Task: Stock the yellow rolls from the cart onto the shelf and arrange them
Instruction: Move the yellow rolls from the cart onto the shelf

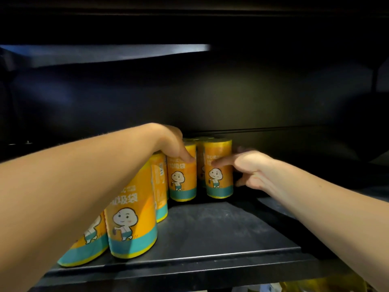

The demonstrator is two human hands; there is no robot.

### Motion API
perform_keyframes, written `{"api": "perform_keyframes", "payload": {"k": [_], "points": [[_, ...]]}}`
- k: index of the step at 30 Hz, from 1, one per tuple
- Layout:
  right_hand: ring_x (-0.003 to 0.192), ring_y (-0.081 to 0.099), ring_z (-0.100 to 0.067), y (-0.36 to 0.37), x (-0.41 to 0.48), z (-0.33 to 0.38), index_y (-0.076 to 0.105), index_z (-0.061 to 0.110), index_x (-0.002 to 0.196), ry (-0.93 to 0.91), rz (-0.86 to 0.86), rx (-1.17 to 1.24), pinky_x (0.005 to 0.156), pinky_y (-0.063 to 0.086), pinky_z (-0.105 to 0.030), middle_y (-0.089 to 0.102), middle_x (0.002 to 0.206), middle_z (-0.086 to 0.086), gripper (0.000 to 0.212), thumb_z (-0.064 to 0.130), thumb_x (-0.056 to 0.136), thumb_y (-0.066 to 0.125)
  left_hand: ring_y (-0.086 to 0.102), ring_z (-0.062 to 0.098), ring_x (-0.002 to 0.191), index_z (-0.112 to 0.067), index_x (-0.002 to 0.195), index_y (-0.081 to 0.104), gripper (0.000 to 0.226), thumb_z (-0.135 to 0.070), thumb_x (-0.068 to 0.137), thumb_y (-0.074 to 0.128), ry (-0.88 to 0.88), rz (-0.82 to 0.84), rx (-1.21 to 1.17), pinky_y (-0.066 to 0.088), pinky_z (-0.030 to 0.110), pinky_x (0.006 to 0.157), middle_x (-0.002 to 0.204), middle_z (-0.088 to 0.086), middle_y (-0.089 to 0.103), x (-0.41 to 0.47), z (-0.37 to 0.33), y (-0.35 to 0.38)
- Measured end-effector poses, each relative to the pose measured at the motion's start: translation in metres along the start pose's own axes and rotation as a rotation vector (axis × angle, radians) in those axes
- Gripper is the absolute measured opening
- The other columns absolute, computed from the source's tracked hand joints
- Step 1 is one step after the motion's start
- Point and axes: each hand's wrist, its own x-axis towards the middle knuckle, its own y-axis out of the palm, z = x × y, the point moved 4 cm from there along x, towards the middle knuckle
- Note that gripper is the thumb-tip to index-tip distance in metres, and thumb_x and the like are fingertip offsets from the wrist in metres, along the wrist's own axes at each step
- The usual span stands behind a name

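Head view: looked forward and down into a dim, dark shelf bay.
Yellow rolls (159,186): stood on end in a cluster at the left and back of the shelf, cartoon print mostly turned forward, probably to face the aisle.
Back right roll (219,175): stood upright at the right end of the back row, just apart from its neighbour; judged to be mid-adjustment, to close that gap and square the print.
Right grip (250,167): clasped the back right roll, thumb across the front, fingers reaching round the far side; held low on the flank, likely to slide or turn without tipping.
Back middle roll (182,175): stood upright, print forward.
Left grip (172,144): curled over the top of the back middle roll, thumb down the front; probably held so to steady the row.
Front roll (131,218): stood upright near the shelf's front edge, beside the left forearm.
Leftmost roll (88,245): leaned to one side, half hidden under the forearm; seemed to need straightening.
Shelf (210,228): dark and dusty, bare at the middle and right, enough room for more stock.
Cart: not seen.
Below the shelf: yellowish blur at bottom right, too unclear to name.
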Motion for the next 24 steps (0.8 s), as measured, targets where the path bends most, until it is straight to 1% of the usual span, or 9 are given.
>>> {"api": "perform_keyframes", "payload": {"k": [2, 4, 5, 8, 9, 13, 16, 20, 24], "points": [[0.108, 0.053, -0.027, 0.000, 0.001, -0.002, 0.048, 0.016, 0.127, 0.014, 0.014, -0.023, 0.096, 0.039, -0.063, 0.059, 0.103, 0.001, 0.063, 0.002, 0.075, 0.081, 0.058, 0.024, 0.109, -0.012, 0.140, 0.046, 0.065, -0.048, 0.089, 0.066, 0.009, -0.007, 0.032, 0.046, 0.030, 0.080, 0.131, 0.007, 0.058, 0.002, 0.000, 0.001], [0.103, 0.055, -0.027, 0.003, 0.003, -0.003, 0.053, 0.016, 0.131, 0.016, 0.038, -0.041, 0.089, 0.042, -0.061, 0.065, 0.110, -0.003, 0.067, 0.005, 0.073, 0.083, 0.056, 0.021, 0.099, -0.012, 0.138, 0.048, 0.064, -0.048, 0.088, 0.067, 0.018, -0.013, 0.046, 0.046, 0.030, 0.078, 0.122, 0.006, 0.059, 0.004, -0.001, 0.001], [0.105, 0.056, -0.027, 0.005, 0.005, -0.003, 0.054, 0.019, 0.132, 0.018, 0.043, -0.051, 0.087, 0.044, -0.060, 0.066, 0.116, -0.005, 0.069, 0.007, 0.071, 0.084, 0.055, 0.020, 0.096, -0.012, 0.136, 0.049, 0.063, -0.048, 0.087, 0.068, 0.020, -0.017, 0.055, 0.046, 0.030, 0.077, 0.116, 0.004, 0.058, 0.005, -0.001, 0.001], [0.118, 0.056, -0.030, 0.009, 0.007, -0.003, 0.056, 0.021, 0.132, 0.011, 0.040, -0.085, 0.092, 0.046, -0.062, 0.065, 0.125, -0.006, 0.071, 0.010, 0.069, 0.086, 0.056, 0.020, 0.094, -0.013, 0.134, 0.050, 0.064, -0.050, 0.086, 0.069, 0.025, -0.023, 0.084, 0.047, 0.030, 0.076, 0.108, 0.002, 0.056, 0.007, -0.001, 0.002], [0.120, 0.056, -0.031, 0.010, 0.008, -0.003, 0.056, 0.021, 0.132, 0.010, 0.045, -0.094, 0.095, 0.045, -0.063, 0.065, 0.126, -0.006, 0.070, 0.011, 0.069, 0.087, 0.056, 0.021, 0.094, -0.013, 0.135, 0.050, 0.064, -0.050, 0.086, 0.069, 0.026, -0.023, 0.090, 0.047, 0.030, 0.076, 0.108, 0.002, 0.056, 0.007, 0.000, 0.002], [0.116, 0.056, -0.028, 0.009, 0.008, -0.004, 0.059, 0.021, 0.127, 0.009, 0.060, -0.111, 0.098, 0.043, -0.066, 0.066, 0.124, -0.005, 0.063, 0.011, 0.071, 0.086, 0.056, 0.021, 0.095, -0.012, 0.135, 0.050, 0.065, -0.052, 0.087, 0.067, 0.028, -0.026, 0.120, 0.047, 0.030, 0.077, 0.108, 0.002, 0.055, 0.008, -0.001, 0.002], [0.124, 0.055, -0.031, 0.009, 0.006, -0.005, 0.057, 0.023, 0.131, 0.000, 0.048, -0.132, 0.098, 0.044, -0.066, 0.065, 0.128, -0.004, 0.069, 0.015, 0.070, 0.087, 0.055, 0.021, 0.094, -0.013, 0.135, 0.050, 0.064, -0.053, 0.088, 0.065, 0.025, -0.038, 0.136, 0.047, 0.030, 0.078, 0.107, 0.002, 0.054, 0.008, -0.001, 0.002], [0.127, 0.053, -0.032, 0.009, 0.003, -0.008, 0.051, 0.023, 0.136, -0.018, 0.040, -0.157, 0.099, 0.045, -0.064, 0.060, 0.133, -0.004, 0.072, 0.019, 0.074, 0.085, 0.054, 0.021, 0.096, -0.012, 0.138, 0.047, 0.066, -0.053, 0.088, 0.064, 0.025, -0.043, 0.156, 0.047, 0.030, 0.080, 0.110, 0.003, 0.054, 0.008, -0.002, 0.003], [0.124, 0.056, -0.032, 0.011, -0.001, -0.011, 0.045, 0.023, 0.141, -0.061, 0.018, -0.181, 0.098, 0.048, -0.060, 0.060, 0.135, -0.004, 0.077, 0.026, 0.075, 0.085, 0.056, 0.022, 0.104, -0.012, 0.142, 0.041, 0.073, -0.056, 0.089, 0.062, 0.042, -0.057, 0.221, 0.047, 0.030, 0.081, 0.128, 0.007, 0.057, 0.005, -0.004, 0.002]]}}
